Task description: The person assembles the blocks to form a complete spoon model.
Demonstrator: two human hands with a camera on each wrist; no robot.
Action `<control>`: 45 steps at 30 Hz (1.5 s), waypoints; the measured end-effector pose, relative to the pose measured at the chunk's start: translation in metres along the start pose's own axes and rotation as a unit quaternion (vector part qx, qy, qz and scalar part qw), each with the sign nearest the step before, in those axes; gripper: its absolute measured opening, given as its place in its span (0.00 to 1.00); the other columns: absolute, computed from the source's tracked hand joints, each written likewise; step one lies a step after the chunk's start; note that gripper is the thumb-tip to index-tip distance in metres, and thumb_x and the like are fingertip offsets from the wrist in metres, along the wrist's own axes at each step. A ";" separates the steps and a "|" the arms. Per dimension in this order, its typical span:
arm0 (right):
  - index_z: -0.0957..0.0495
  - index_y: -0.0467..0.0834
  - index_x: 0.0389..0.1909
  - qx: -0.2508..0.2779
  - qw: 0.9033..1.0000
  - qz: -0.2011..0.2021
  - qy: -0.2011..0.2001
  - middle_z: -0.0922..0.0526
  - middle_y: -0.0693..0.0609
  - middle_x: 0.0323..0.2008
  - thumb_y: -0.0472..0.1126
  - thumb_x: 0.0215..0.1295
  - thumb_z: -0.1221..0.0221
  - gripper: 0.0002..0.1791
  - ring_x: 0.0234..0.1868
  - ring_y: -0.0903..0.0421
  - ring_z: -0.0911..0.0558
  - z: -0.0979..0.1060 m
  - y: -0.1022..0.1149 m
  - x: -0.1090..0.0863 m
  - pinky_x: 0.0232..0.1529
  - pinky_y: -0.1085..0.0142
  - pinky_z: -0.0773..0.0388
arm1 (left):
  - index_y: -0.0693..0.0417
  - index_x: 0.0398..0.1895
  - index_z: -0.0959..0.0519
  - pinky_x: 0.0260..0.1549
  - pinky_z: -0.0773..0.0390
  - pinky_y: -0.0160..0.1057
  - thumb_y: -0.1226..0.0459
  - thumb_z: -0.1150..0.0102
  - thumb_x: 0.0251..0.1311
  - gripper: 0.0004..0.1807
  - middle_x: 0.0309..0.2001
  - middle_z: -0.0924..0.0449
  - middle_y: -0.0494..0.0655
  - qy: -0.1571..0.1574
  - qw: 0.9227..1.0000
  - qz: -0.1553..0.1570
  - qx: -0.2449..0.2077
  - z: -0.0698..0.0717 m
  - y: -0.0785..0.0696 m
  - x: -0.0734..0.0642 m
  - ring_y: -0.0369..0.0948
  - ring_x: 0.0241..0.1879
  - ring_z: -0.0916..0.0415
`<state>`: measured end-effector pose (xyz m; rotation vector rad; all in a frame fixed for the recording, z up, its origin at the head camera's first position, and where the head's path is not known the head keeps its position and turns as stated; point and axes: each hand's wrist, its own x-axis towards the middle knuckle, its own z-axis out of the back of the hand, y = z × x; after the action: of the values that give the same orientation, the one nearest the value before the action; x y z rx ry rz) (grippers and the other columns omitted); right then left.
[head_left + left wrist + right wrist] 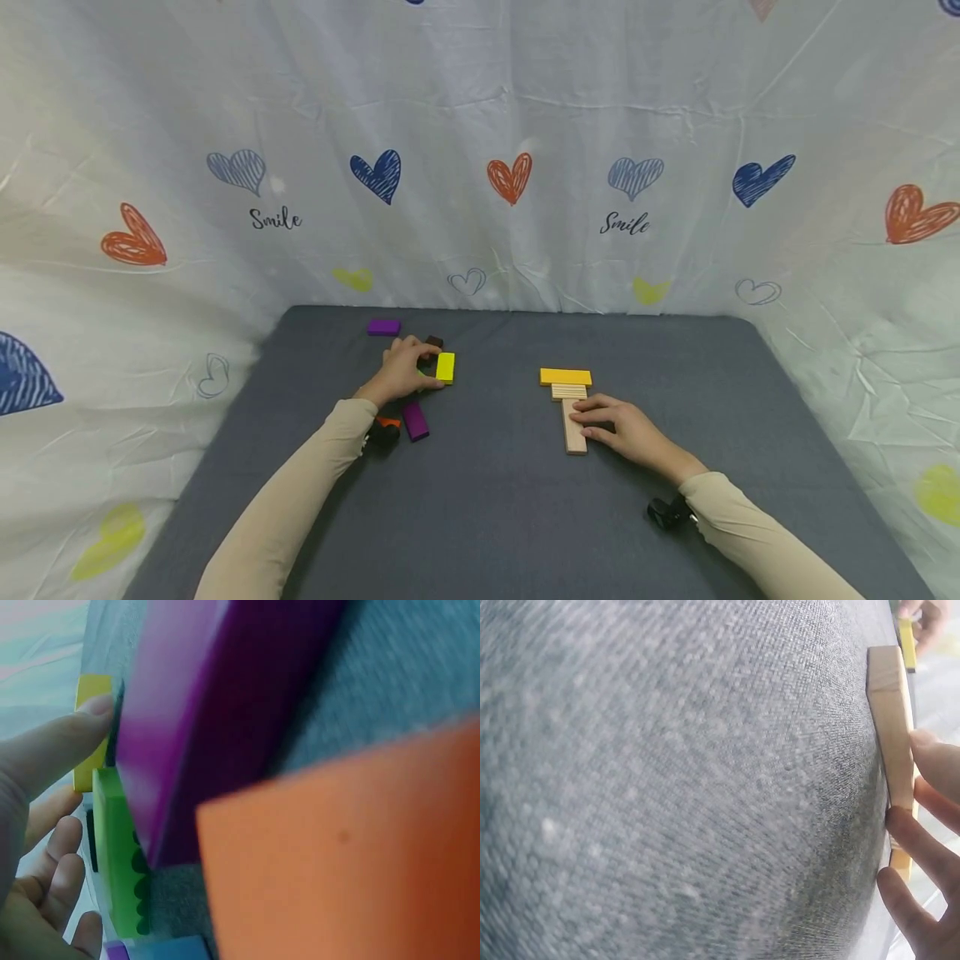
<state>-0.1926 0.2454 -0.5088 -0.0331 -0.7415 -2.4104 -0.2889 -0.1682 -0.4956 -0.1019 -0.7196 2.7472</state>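
My left hand [401,371] pinches a bright yellow block [446,368] between thumb and fingers, left of the table's middle. Beneath that hand lies a green block with a scalloped edge [116,862], mostly hidden in the head view. On the right, my right hand [630,429] rests its extended fingertips on a plain wooden block [574,442]. This block lies lengthwise, its far end against a ridged wooden piece [569,392]. Crosswise beyond the ridged piece is an orange-yellow block [566,377], making a T shape.
Around the left hand lie a purple block [415,422], an orange block [388,422] and a dark brown block [434,341]. Another purple block [384,327] is near the far edge of the grey table [487,517]. A white heart-print curtain [450,233] hangs behind.
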 end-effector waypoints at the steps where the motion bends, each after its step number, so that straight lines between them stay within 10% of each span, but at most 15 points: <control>1: 0.16 0.47 0.55 -0.001 1.000 0.002 -0.001 0.18 0.50 0.57 0.40 0.63 0.35 0.18 0.59 0.48 0.19 0.000 0.000 0.000 0.58 0.49 0.23 | 0.46 0.61 0.22 0.46 0.43 0.49 0.52 0.23 0.48 0.34 0.47 0.27 0.51 -0.005 1.000 -0.001 -0.003 -0.001 -0.001 0.000 0.48 0.47 0.38; 10: 0.16 0.48 0.54 -0.007 1.000 0.004 -0.006 0.18 0.51 0.57 0.41 0.62 0.34 0.18 0.59 0.47 0.19 -0.001 -0.001 -0.001 0.58 0.48 0.23 | 0.48 0.57 0.19 0.43 0.41 0.45 0.50 0.21 0.43 0.35 0.42 0.25 0.49 -0.027 0.997 -0.069 -0.016 -0.022 -0.045 -0.009 0.44 0.43 0.36; 24: 0.17 0.48 0.55 -0.012 1.000 -0.007 0.003 0.18 0.51 0.57 0.40 0.63 0.35 0.19 0.59 0.47 0.20 -0.001 0.000 0.000 0.58 0.48 0.23 | 0.47 0.54 0.20 0.40 0.33 0.29 0.45 0.21 0.41 0.35 0.38 0.21 0.39 0.059 0.984 -0.154 -0.060 -0.079 -0.144 -0.060 0.33 0.38 0.34; 45: 0.17 0.48 0.56 0.003 1.000 -0.006 0.010 0.19 0.51 0.58 0.39 0.64 0.35 0.19 0.60 0.47 0.20 -0.001 -0.002 0.000 0.58 0.49 0.23 | 0.50 0.48 0.27 0.33 0.34 0.23 0.51 0.20 0.42 0.33 0.38 0.20 0.40 0.108 0.978 -0.155 -0.088 -0.117 -0.187 -0.075 0.30 0.34 0.35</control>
<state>-0.1938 0.2461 -0.5102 -0.0035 -0.7410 -2.4160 -0.1505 0.0188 -0.5064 -0.2952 -0.8371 2.3297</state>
